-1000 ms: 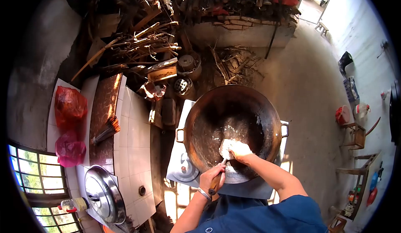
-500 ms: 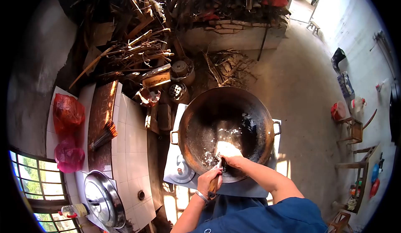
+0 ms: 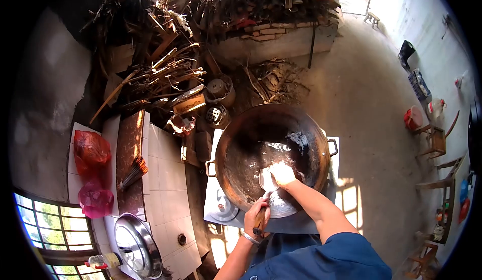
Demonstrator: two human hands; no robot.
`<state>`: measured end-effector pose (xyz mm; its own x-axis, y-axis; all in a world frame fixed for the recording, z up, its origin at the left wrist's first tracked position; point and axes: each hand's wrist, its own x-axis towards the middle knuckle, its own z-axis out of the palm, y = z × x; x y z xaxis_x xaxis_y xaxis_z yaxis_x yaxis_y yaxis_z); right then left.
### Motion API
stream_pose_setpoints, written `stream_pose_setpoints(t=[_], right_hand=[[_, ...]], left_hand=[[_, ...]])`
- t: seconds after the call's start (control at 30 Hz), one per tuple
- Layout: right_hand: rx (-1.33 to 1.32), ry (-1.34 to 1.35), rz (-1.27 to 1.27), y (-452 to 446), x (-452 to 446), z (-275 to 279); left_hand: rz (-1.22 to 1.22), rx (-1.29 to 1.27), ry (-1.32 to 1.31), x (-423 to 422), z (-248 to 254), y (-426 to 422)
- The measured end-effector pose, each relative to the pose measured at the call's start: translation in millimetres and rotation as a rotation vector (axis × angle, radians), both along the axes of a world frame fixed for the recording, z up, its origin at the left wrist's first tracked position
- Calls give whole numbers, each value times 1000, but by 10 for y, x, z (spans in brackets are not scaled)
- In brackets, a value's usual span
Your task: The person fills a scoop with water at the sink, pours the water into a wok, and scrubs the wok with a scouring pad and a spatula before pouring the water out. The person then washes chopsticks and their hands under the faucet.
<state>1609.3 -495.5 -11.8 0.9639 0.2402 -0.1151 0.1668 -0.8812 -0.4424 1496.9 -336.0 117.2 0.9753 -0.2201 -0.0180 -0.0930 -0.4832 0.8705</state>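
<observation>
A large dark wok [image 3: 228, 129] with two side handles sits in front of me, a little wet liquid shining on its bottom. My left hand [image 3: 257, 215] is closed around the wooden handle [image 3: 259, 224] of a metal wok spatula [image 3: 267, 180], whose bright blade is tilted inside the wok. Reaching over the wok, my right hand [image 3: 282, 173] is beside the blade and seems to touch it. Its fingers look curled, but glare hides what is in them.
Under the wok is a pale stand [image 3: 216, 199]. To the left, a tiled counter [image 3: 168, 189] carries a metal lid [image 3: 138, 247], chopsticks [image 3: 133, 172], a red bag [image 3: 91, 149] and a pink bag [image 3: 95, 199]. Firewood [image 3: 170, 69] is piled behind. Stools and a chair [image 3: 437, 142] line the right wall.
My right hand has moved slightly right and up from the spatula's neck, showing more of the blade. My left hand still grips the handle. The whole view has shifted a little.
</observation>
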Motion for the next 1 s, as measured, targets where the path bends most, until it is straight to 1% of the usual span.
stream_pose_setpoints(t=[0.03,0.07,0.1,0.13,0.17,0.2,0.23,0.27,0.3,0.33,0.37,0.4,0.43,0.53,0.57,0.6,0.63,0.67,0.7,0.73,0.77,0.8,0.83,0.9,0.93,0.97,1.0], right_hand=[[33,32,-23,13,-44,43],[54,38,-54,55,-91,-104],[96,133,-64,73,-140,57],[137,229,-74,108,-205,237],[96,245,-55,148,-263,308],[30,96,-29,193,-351,210],[24,134,-33,181,-365,111],[21,174,-39,181,-376,189],[25,183,27,157,-358,234],[45,85,20,162,-367,144],[66,-13,15,190,-390,12],[87,-113,7,205,-377,88],[73,80,-20,201,-338,166],[115,-129,38,37,-247,-66],[-37,18,49,-22,-136,-95],[335,-88,-104,-69,-97,-221],[151,-100,-17,-200,-48,-343],[-31,-104,73,-306,11,-90],[15,-70,-13,-363,7,71],[56,-41,-100,-425,34,182],[222,121,-206,-482,65,226],[268,158,-228,-537,64,378],[296,135,-223,-596,67,432],[391,96,-236,-689,69,448],[462,131,-236,-720,53,454],[551,133,-176,-704,20,497],[639,138,-117,-647,-27,608]], left_hand=[[-16,-56,81,-48,18,-10],[-30,-113,163,-95,52,-25],[-131,-140,96,-121,18,17],[1,-374,277,-187,11,17],[131,-607,453,-239,0,12],[259,-841,629,-255,20,-12],[345,-1150,876,-263,86,67],[429,-1317,980,-263,158,102],[441,-1501,1154,-224,248,78],[452,-1685,1330,-160,341,41],[449,-1668,1331,-105,408,-39],[445,-1651,1333,-50,456,-156],[440,-1634,1336,-24,472,-224],[242,-1888,1527,-84,-154,-102],[502,-1622,1560,-27,87,-138],[450,-1508,1550,-58,131,-72],[401,-1393,1535,-97,156,24],[364,-1277,1525,-182,184,107],[308,-976,1352,-280,213,151],[247,-806,1251,-379,236,208],[236,-582,1124,-502,216,263],[221,-362,990,-607,202,307],[200,-150,780,-683,204,346],[121,267,455,-867,-54,504],[73,493,297,-937,-176,577],[70,539,348,-937,-160,592],[49,557,311,-960,-214,626]])
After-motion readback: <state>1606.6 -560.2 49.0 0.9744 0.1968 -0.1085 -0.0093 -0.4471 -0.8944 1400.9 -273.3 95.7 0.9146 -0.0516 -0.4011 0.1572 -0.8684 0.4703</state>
